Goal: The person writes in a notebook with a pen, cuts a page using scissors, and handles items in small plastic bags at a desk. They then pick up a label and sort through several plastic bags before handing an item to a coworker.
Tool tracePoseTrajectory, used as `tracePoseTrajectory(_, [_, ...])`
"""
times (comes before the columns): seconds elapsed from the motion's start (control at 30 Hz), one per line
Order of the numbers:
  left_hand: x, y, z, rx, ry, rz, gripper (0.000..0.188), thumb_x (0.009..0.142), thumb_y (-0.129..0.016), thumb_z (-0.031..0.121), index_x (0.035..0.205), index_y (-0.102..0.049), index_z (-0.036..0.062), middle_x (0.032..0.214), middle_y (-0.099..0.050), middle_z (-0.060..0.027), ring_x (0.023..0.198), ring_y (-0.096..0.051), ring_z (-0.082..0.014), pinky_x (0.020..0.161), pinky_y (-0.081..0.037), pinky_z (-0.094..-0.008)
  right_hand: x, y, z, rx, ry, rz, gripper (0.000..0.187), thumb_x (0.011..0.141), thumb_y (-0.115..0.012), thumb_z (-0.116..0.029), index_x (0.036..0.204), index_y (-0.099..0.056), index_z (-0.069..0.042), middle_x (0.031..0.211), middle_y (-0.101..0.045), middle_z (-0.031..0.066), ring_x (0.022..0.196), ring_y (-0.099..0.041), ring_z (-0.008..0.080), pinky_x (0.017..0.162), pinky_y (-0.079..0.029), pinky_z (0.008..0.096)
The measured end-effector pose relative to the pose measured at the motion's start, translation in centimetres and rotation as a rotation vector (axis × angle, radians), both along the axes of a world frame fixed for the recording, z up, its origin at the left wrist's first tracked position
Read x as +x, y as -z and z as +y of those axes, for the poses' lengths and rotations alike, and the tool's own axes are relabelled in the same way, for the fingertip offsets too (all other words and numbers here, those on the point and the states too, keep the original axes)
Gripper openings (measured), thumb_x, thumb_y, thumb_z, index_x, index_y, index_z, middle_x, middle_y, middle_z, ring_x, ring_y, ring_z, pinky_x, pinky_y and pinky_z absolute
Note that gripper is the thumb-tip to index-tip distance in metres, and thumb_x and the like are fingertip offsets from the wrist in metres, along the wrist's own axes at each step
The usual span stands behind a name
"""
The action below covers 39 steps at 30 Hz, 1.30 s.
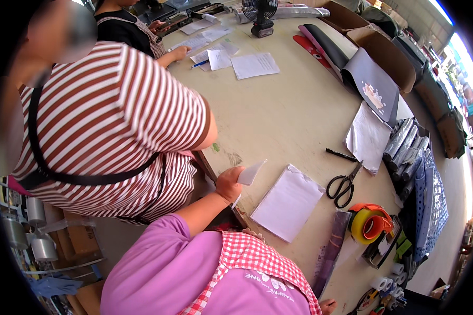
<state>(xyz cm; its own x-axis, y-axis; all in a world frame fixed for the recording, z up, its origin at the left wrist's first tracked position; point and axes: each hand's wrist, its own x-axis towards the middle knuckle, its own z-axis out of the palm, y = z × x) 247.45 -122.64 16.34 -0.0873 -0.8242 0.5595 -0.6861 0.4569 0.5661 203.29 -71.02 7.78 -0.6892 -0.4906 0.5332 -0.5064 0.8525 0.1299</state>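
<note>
My left hand (230,184) is raised near the table's left edge, its fingers closed on a small folded white paper (252,172). Just to the right of it, a stack of white sheets (290,203) lies flat on the table. At the lower edge of the picture, a small part of my right hand (328,306) shows beyond my checked apron; its fingers are mostly hidden. Nearest to that hand is a dark purple plastic-wrapped piece (332,252). Black-handled scissors (343,185) and a black marker (341,155) rest beyond the stack.
An orange tape dispenser (372,223) with yellow tape stands at the right, near wrapped rolls (404,149). More papers (370,136) and a grey printed mat (370,86) lie farther back. A co-worker in a striped shirt (115,115) stands close at left; another person's hand (181,52) touches papers near a fan (260,18).
</note>
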Motion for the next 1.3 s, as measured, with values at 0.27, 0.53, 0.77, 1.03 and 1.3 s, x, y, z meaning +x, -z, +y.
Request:
tracePoseTrajectory(0.27, [0.4, 0.6, 0.2, 0.019, -0.005, -0.021, 0.022, 0.075, -0.055, 0.001, 0.095, -0.056, 0.0101, 0.08, -0.062, -0.0117, 0.076, -0.061, -0.0333, 0.065, -0.05, -0.0413, 1.3, -3.1, -1.4, -0.007, 0.044, -0.256, 0.028, 0.085, -0.057, -0.031, 0.081, -0.064, -0.004, 0.077, -0.062, 0.0164, 0.069, -0.058, 0.0353, 0.062, -0.047, 0.0453])
tracePoseTrajectory(0.53, [0.4, 0.9, 0.2, 0.024, -0.001, -0.061, 0.025, 0.075, -0.056, 0.002, 0.098, -0.056, 0.0083, 0.083, -0.063, -0.0132, 0.078, -0.061, -0.0346, 0.067, -0.051, -0.0423, 1.0, -2.0, -0.9, 0.01, -0.008, -0.085, 0.024, 0.082, -0.062, -0.029, 0.083, -0.066, -0.006, 0.075, -0.063, 0.011, 0.064, -0.06, 0.0283, 0.057, -0.05, 0.0382])
tracePoseTrajectory(0.77, [0.3, 0.0, 0.4, 0.029, 0.01, -0.06, 0.026, 0.073, -0.056, 0.0, 0.098, -0.056, 0.0074, 0.086, -0.064, -0.0128, 0.08, -0.062, -0.0342, 0.068, -0.051, -0.0414, 1.2, -2.5, -1.0, 0.072, -0.041, 0.017, 0.023, 0.083, -0.062, -0.029, 0.083, -0.065, -0.007, 0.069, -0.062, 0.0094, 0.058, -0.059, 0.027, 0.051, -0.047, 0.0373])
tracePoseTrajectory(1.03, [0.3, -0.6, 0.3, 0.017, 0.022, -0.058, 0.027, 0.072, -0.055, -0.002, 0.097, -0.057, 0.0074, 0.086, -0.064, -0.0116, 0.081, -0.062, -0.0333, 0.069, -0.051, -0.0401, 0.7, -2.0, -1.3, 0.045, -0.035, -0.054, 0.022, 0.084, -0.062, -0.03, 0.081, -0.066, -0.008, 0.069, -0.063, 0.0084, 0.057, -0.059, 0.0257, 0.051, -0.047, 0.0369])
tracePoseTrajectory(1.3, [0.2, 0.1, 0.3, 0.041, 0.018, -0.043, 0.026, 0.072, -0.054, -0.001, 0.096, -0.057, 0.0086, 0.084, -0.063, -0.0114, 0.079, -0.062, -0.0334, 0.068, -0.051, -0.0407, 0.7, -2.2, -1.7, 0.016, -0.025, -0.063, 0.022, 0.084, -0.062, -0.031, 0.079, -0.066, -0.01, 0.068, -0.064, 0.0074, 0.056, -0.059, 0.0244, 0.05, -0.047, 0.0365])
